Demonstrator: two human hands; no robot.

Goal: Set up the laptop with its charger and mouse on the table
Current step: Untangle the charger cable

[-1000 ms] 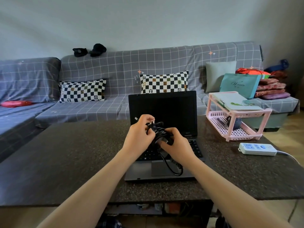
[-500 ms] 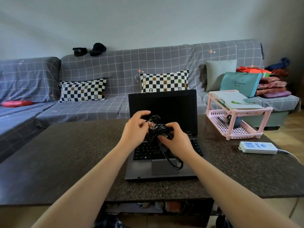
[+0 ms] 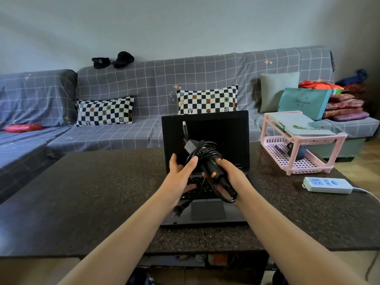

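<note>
Item: laptop charger (image 3: 207, 159), black, cable coiled in a bundle, held up over the keyboard of the laptop (image 3: 205, 140), not touching it. Left hand (image 3: 181, 173): thumb and fingers curled round the left side of the bundle, gripping. Right hand (image 3: 230, 177): closed round the lower right part of the coil, w/ an orange-marked section of the charger showing by the thumb. Barrel connector (image 3: 184, 128) stuck up from the top of the bundle, in front of the dark screen. Wall plug end (image 3: 181, 208) dangled below the left hand, blurred, over the palm rest. A cable loop hung below the right hand. Laptop: dark, lid open, screen off, sat centre on the dark speckled table (image 3: 92, 192), near the front edge. Right of laptop: pink plastic rack (image 3: 300, 153), two tiers, w/ a book on top; dark obj. on lower tier, can't tell what. Just nearer the camera than the rack: white power strip (image 3: 327, 185) w/ blue sockets, flat on the table, its cord running off right. Mouse: can't tell where. Behind table: grey grid-pattern sofa (image 3: 154, 99), two checkered cushions, one plain grey cushion, teal paper bag (image 3: 304, 102), stacked folded fabrics far right.
</note>
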